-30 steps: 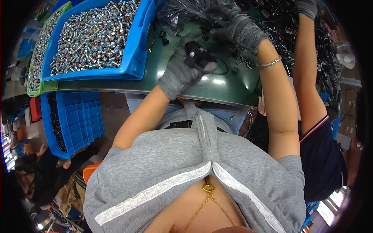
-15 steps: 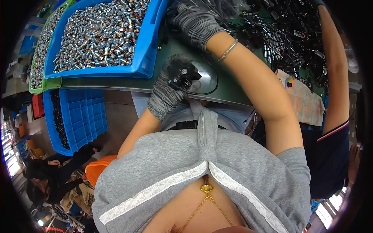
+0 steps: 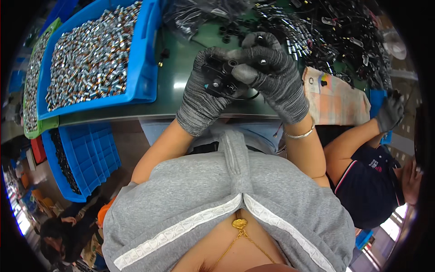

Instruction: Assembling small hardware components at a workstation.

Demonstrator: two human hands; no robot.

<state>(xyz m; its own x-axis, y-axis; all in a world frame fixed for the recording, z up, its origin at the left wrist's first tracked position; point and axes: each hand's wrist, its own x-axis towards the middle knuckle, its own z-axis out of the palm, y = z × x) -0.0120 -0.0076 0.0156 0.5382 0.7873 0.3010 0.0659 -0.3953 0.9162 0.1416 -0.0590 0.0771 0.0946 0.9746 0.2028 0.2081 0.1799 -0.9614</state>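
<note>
My left hand (image 3: 197,100), in a grey knitted glove, holds a black plastic assembly (image 3: 217,84) with a shiny screw-like spot and a round post on top. Close against it, my gloved right hand (image 3: 283,86) has its fingers bent in a pinch, thumb by the post. Small black parts (image 3: 261,40) show among the right fingers; their exact kind is too small to tell. A thin black cable (image 3: 247,98) curves out below the assembly toward the right wrist. Both hands are above the near part of the green table (image 3: 170,93).
Left stands a blue bin (image 3: 147,68) heaped with metal cylinders, beside a green bin (image 3: 34,86). Beyond my hands lie a clear plastic bag (image 3: 186,18), small black rings (image 3: 226,32) and metal pieces (image 3: 294,34). A cloth (image 3: 335,102) and a co-worker's gloved hand (image 3: 390,113) are on the right.
My right hand has come back from the plastic bag to the black assembly in my left hand, with small black parts in its fingers. The co-worker's arm has drawn back toward the table's edge.
</note>
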